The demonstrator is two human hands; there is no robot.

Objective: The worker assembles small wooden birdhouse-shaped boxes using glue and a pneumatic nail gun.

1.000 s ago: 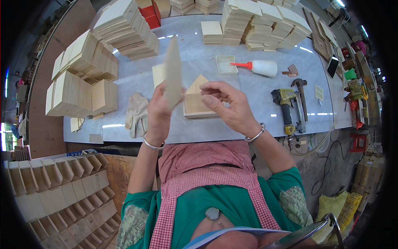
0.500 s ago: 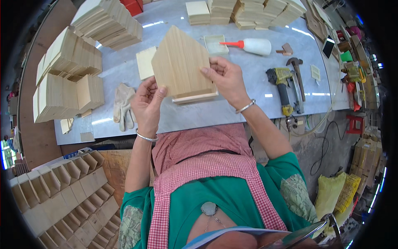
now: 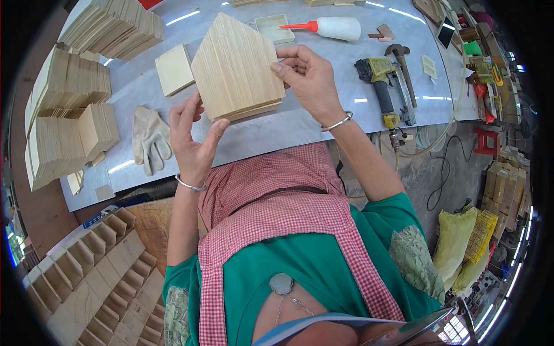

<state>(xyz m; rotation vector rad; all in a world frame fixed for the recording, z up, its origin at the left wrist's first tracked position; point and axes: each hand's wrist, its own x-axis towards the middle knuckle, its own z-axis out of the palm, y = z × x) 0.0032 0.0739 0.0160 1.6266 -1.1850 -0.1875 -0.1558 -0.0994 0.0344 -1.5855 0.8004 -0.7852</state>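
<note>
A house-shaped wooden panel (image 3: pixel 235 68), its point at the far end, covers whatever lies under it except a pale wooden edge showing along its near side. My left hand (image 3: pixel 195 135) is at its near-left corner, thumb and fingers apart around that corner. With my right hand (image 3: pixel 306 74) I pinch the panel's right edge between thumb and fingers. To the left of the panel lies a small pale wooden board (image 3: pixel 174 70). Beyond it is a shallow pale tray (image 3: pixel 273 29), and the red nozzle of a white squeeze bottle (image 3: pixel 339 28) reaches over that tray.
Stacked wooden panels (image 3: pixel 72 135) stand at the table's left. A work glove (image 3: pixel 151 138) lies near the front edge. On the right are a yellow-black air nailer (image 3: pixel 381 86) with a hose and a hammer (image 3: pixel 403 72). Assembled wooden boxes (image 3: pixel 86 254) fill the lower left.
The head view has shifted, so the table's things sit differently in the picture. The panel now lies more squarely over the piece beneath, whose near edge shows less. My left fingers have spread.
</note>
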